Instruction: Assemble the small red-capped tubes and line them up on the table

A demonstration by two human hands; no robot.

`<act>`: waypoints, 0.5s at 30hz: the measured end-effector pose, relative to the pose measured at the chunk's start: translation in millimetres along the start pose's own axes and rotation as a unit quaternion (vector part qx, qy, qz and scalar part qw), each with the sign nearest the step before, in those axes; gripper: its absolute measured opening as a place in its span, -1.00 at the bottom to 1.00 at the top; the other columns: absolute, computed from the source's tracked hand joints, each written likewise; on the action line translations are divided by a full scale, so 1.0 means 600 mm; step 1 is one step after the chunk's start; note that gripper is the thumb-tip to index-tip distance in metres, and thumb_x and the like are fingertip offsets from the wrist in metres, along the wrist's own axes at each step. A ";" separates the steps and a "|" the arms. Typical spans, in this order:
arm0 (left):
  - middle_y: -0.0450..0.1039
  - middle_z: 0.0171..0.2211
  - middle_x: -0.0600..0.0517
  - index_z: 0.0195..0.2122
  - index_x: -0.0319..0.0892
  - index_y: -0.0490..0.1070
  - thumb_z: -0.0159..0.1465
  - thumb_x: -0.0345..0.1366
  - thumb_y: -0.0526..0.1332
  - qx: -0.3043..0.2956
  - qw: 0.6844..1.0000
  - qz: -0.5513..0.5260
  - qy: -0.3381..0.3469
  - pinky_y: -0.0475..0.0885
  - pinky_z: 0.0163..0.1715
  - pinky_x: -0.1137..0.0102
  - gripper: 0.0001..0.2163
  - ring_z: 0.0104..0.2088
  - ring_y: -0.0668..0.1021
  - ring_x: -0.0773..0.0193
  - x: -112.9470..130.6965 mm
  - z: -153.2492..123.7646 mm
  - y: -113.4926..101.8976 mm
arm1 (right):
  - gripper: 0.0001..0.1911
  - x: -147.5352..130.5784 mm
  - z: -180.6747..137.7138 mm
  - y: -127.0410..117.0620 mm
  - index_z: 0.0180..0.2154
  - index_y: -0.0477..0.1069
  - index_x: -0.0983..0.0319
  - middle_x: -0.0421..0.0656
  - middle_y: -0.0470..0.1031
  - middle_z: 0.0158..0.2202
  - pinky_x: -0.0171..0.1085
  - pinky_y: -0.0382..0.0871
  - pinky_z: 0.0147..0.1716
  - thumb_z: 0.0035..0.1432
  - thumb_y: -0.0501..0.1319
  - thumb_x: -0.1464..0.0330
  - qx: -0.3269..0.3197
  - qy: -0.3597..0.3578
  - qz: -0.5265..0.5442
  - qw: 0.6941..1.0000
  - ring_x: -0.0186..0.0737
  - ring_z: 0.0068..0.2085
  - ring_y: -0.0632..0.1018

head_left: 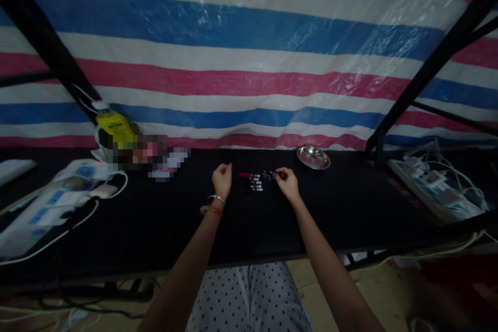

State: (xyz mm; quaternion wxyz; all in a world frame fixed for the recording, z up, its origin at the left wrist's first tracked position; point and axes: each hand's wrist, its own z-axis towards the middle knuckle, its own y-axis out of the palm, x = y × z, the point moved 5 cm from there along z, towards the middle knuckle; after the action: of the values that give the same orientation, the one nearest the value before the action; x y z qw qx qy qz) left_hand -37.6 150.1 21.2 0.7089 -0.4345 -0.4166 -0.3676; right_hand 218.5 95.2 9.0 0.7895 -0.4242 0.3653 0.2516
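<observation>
Several short slim pieces lie in a stacked row on the black table between my hands. One is a red piece with a silver end (249, 175), and below it are dark pieces with silver ends (254, 188). Just left of the row, my left hand (222, 180) is closed with its fingertips pinched together; whatever it may hold is too small to see. On the other side, my right hand (287, 182) pinches a small dark item at its fingertips. Tiny shiny bits (265, 174) lie close to those fingertips.
A round metal dish (313, 157) stands behind my right hand. Power strips and cables (54, 199) lie at left, near a yellow bottle (116, 125). A tray of cables (439, 181) is at right. Behind hangs a striped sheet (249, 83) between black frame posts.
</observation>
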 end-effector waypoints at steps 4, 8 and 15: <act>0.38 -0.44 0.02 -0.50 -0.08 0.32 0.19 -0.16 0.07 -0.015 0.982 0.118 0.149 0.33 -0.36 0.35 -0.82 -0.36 0.46 0.21 0.047 -0.027 0.002 | -0.80 -0.017 -0.010 0.009 -0.32 0.47 0.12 -0.19 0.33 -0.38 -0.26 0.33 -0.33 -0.04 0.20 0.26 -0.035 -0.031 -0.048 0.998 -0.21 -0.34 0.42; 0.44 -0.18 -0.06 -0.27 -0.05 0.42 0.20 -0.20 0.09 -0.122 0.935 0.182 0.278 0.29 -0.12 0.23 -0.84 -0.11 0.44 0.13 0.090 -0.067 0.035 | -0.75 -0.035 -0.021 0.016 -0.23 0.49 0.07 -0.17 0.33 -0.32 -0.23 0.35 -0.29 -0.01 0.23 0.22 -0.072 -0.061 -0.069 0.993 -0.19 -0.28 0.44; 0.37 0.05 -0.09 -0.01 -0.05 0.36 0.21 -0.25 0.08 -0.247 0.868 0.232 0.364 0.14 0.05 0.09 -0.68 0.10 0.33 0.06 0.096 -0.114 0.098 | -0.78 -0.035 -0.019 0.022 -0.23 0.53 0.10 -0.16 0.38 -0.33 -0.23 0.35 -0.26 0.03 0.22 0.26 -0.104 -0.069 -0.088 0.988 -0.19 -0.26 0.46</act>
State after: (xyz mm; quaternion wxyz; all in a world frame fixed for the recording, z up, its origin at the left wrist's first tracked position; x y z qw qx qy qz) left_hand 54.9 98.3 36.8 0.7449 -0.5144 0.0882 -0.4156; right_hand 192.5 90.4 15.0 0.7837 -0.5156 0.2433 0.2466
